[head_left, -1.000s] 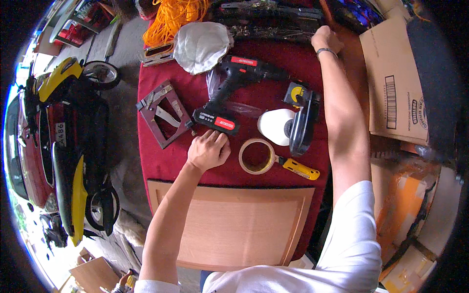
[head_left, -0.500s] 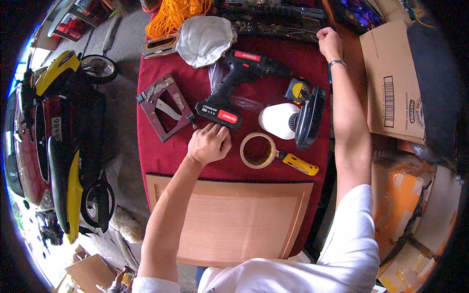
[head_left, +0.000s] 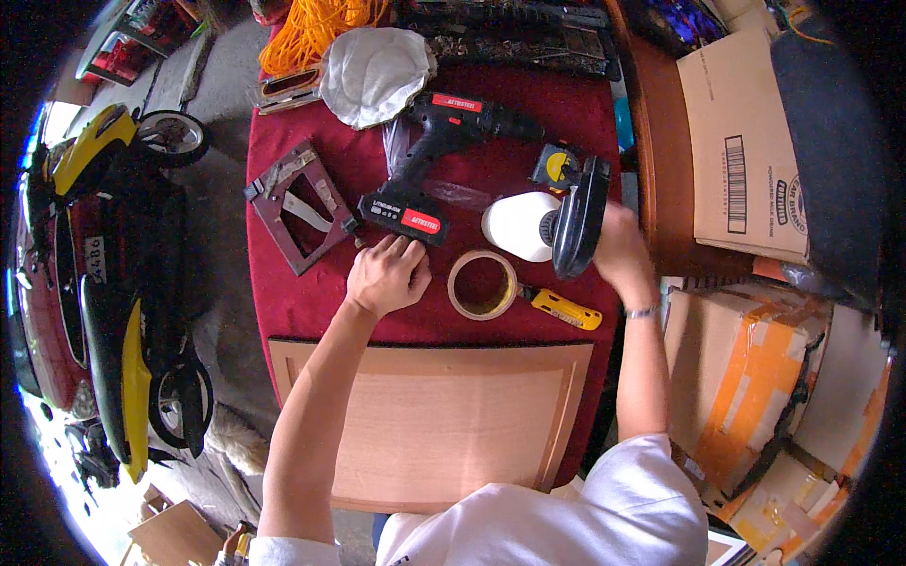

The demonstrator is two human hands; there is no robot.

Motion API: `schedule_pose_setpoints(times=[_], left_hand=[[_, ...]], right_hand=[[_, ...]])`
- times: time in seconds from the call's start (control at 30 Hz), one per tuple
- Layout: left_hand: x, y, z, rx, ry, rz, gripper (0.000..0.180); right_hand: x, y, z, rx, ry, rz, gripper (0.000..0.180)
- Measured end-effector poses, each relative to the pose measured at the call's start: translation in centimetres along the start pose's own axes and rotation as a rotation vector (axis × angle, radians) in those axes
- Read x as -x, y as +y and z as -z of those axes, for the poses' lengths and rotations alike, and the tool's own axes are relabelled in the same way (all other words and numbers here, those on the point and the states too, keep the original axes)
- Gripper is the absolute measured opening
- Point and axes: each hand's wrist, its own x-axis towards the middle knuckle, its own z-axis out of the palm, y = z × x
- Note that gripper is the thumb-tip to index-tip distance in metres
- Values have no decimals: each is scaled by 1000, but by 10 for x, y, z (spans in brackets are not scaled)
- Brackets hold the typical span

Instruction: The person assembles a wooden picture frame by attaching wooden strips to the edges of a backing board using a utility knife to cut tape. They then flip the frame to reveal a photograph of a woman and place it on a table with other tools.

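While the left hand (head_left: 387, 275) rested knuckles-up on the red cloth (head_left: 311, 302), its fingertips (head_left: 401, 247) touched the near edge of the cordless drill's battery base. Fingers were curled loosely w/ nothing gripped inside them. The black-and-red cordless drill (head_left: 444, 156) lay on its side mid-table, chuck pointing right, handle running down-left to the battery.

Right hand (head_left: 618, 253) was blurred at the table's right edge, just beside a black round tool w/ a white body (head_left: 547, 226); it looked to be touching the black part, but whether it gripped it or stayed open couldn't be told.

Between the hands sat a roll of tape (head_left: 482, 284), flat on the cloth, and right next to it a yellow utility knife (head_left: 564, 308). A yellow-and-black tape measure (head_left: 557, 168) lay just above the black tool.

Left of the drill was a dark red metal jig (head_left: 297, 203), tilted. At the far side: a white dust mask (head_left: 373, 74), orange cord (head_left: 316, 28), and a long dark camo-patterned case (head_left: 528, 42).

Near the person's body, a light wood cabinet door panel (head_left: 434, 424) lay flat over the table's near end. Cardboard boxes (head_left: 746, 141) stood to the right; a yellow-and-black scooter (head_left: 113, 311) was parked on the floor to the left.
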Motion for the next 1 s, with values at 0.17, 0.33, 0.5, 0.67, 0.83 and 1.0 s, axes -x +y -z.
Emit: schedule_pose_setpoints(times=[0.17, 0.33, 0.5, 0.67, 0.83, 1.0], left_hand=[[3, -3, 0, -5, -16, 17, 14], [0, -3, -1, 15, -43, 3, 15], [6, -3, -1, -13, -75, 54, 16], [6, -4, -1, -1, -91, 49, 16], [5, -4, -1, -11, -79, 56, 16], [2, -4, -3, -4, -62, 19, 15]], right_hand=[[-161, -18, 15, -65, 289, 335, 18], [-277, 3, -28, 406, 199, 189, 21], [-288, -12, -57, 446, 234, 117, 14], [-291, -1, -64, 290, 225, 114, 9], [-288, 13, -65, -30, 369, 245, 8], [-266, 22, -38, -315, 312, 227, 16]])
